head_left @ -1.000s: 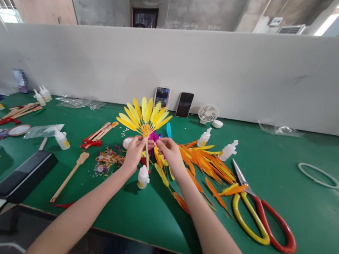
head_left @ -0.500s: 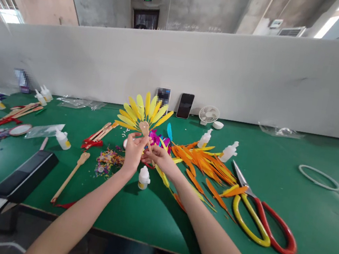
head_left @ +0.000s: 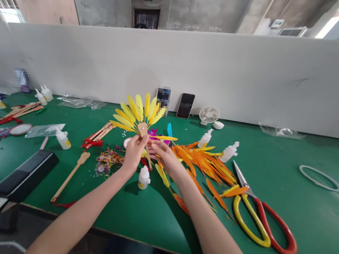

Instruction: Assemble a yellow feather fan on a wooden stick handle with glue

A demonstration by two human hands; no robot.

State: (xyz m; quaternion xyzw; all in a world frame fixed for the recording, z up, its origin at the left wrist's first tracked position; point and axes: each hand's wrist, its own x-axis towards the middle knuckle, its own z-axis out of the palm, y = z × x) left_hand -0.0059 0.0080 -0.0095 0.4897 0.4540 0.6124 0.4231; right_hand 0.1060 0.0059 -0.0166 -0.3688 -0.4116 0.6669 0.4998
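A feather fan with a pale wooden head (head_left: 142, 129) and a spread of yellow feathers (head_left: 139, 107) is held up over the table. My left hand (head_left: 135, 151) is closed around the fan just below its head, thumb in front. The wooden handle (head_left: 149, 157) slants down between both hands. Beside it, my right hand (head_left: 165, 154) has its fingertips pinched at the lower right of the head, by a yellow feather (head_left: 166, 137) that points sideways to the right. The exact fingertip contact is partly hidden. A white glue bottle (head_left: 144, 178) stands just below the hands.
Loose orange feathers (head_left: 208, 163) lie right of my hands, with large scissors (head_left: 259, 210) beyond them and glue bottles (head_left: 228, 151) behind. At left are a wooden stick (head_left: 71, 176), colourful scraps (head_left: 109, 160) and a black box (head_left: 25, 175). A small fan (head_left: 209, 115) stands at the back.
The feather fan has tilted and shifted slightly left. A yellow feather now sticks out sideways at its right, and my right hand has risen closer to the wooden head.
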